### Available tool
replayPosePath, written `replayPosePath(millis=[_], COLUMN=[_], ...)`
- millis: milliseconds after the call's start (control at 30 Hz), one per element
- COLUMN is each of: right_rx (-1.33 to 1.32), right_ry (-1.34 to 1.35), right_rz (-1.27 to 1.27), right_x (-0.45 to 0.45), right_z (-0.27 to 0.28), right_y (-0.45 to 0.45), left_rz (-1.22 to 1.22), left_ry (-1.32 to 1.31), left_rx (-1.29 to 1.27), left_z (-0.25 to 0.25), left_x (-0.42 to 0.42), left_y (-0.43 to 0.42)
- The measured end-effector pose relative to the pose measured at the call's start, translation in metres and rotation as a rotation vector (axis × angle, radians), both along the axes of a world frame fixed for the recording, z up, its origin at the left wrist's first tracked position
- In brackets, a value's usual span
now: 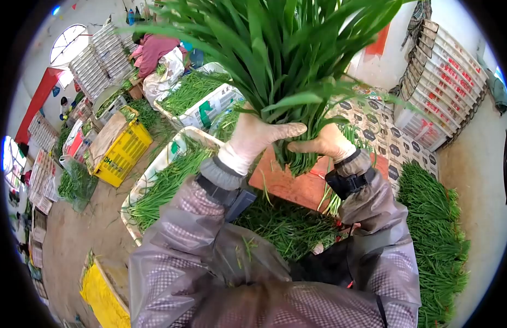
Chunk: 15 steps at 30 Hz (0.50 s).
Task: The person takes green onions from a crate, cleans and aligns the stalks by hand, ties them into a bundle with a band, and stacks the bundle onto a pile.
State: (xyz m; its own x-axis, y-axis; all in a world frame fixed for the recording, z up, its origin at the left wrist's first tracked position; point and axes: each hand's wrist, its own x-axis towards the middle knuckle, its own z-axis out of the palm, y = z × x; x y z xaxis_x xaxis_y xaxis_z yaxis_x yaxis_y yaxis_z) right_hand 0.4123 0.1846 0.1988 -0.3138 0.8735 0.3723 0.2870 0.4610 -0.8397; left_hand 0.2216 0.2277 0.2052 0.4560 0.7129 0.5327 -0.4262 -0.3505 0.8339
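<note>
Big bunch of leafy greens (289, 76) closest to camera, held upright, leaves fanning out at top, stem ends in front of the worktop's left half, apparently raised off it. Grey see-through sleeves (171, 240) over checked cloth, both forearms reaching forward. Long pile of greens (434, 246) on floor along right wall. Tall stack of white crates (439, 87) beyond it, leaning. Near white crate (134, 195), left of worktop, filled with greens; far white crate (226, 101) just past its far end, also full. Reddish worktop (289, 191): loose stems droop over near edge, loose greens (286, 229) below that edge. Yellow crate (122, 156) on floor farther left. Left hand (256, 134) and right hand (324, 143) both closed round the stems from either side; thumbs across front, left tip just above right, other fingers mostly hidden. Co-worker (160, 52) bends beyond far crate. Plastic bag (77, 186) of greens beside yellow crate.
</note>
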Motion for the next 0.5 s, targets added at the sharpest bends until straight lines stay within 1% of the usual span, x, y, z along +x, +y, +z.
replayPosePath(millis=[33,67,100,167,200,233,300,333,367,433,467,500], right_rx=[-0.030,-0.049,-0.068,-0.118,-0.207,-0.290,-0.482,-0.572,-0.477,-0.098,-0.160,-0.167], right_ry=[0.018,0.013,0.008,-0.176,-0.188,0.058,0.395,0.565,0.204,-0.262,0.150,0.174], right_rz=[0.007,-0.017,-0.041,0.021,0.042,0.059,0.130,0.155,0.044,-0.141,-0.140,-0.122], right_x=[0.011,0.025,0.032,0.052,0.049,0.055,0.071,0.070,0.076,0.056,0.057,0.050], right_z=[-0.021,-0.040,-0.048,-0.100,-0.101,-0.133,-0.189,-0.199,-0.204,-0.141,-0.173,-0.159], right_y=[0.016,0.022,0.023,0.050,0.042,0.052,0.073,0.078,0.088,0.076,0.097,0.094], left_rz=[-0.068,-0.092,-0.113,-0.217,-0.225,-0.217,-0.257,-0.277,-0.359,-0.236,-0.174,-0.112], left_ry=[0.047,0.045,0.132,0.298,0.401,0.420,0.464,0.486,0.292,0.123,0.036,0.099], left_rx=[-0.102,-0.015,-0.006,-0.152,-0.122,-0.117,-0.173,-0.201,-0.378,-0.492,-0.537,-0.436], left_z=[-0.005,-0.024,-0.054,-0.103,-0.136,-0.135,-0.167,-0.176,-0.186,-0.159,-0.144,-0.141], left_x=[0.004,0.012,0.018,0.028,0.034,0.036,0.048,0.054,0.061,0.064,0.066,0.065], left_y=[0.005,0.018,0.039,0.068,0.087,0.081,0.101,0.107,0.112,0.092,0.082,0.084])
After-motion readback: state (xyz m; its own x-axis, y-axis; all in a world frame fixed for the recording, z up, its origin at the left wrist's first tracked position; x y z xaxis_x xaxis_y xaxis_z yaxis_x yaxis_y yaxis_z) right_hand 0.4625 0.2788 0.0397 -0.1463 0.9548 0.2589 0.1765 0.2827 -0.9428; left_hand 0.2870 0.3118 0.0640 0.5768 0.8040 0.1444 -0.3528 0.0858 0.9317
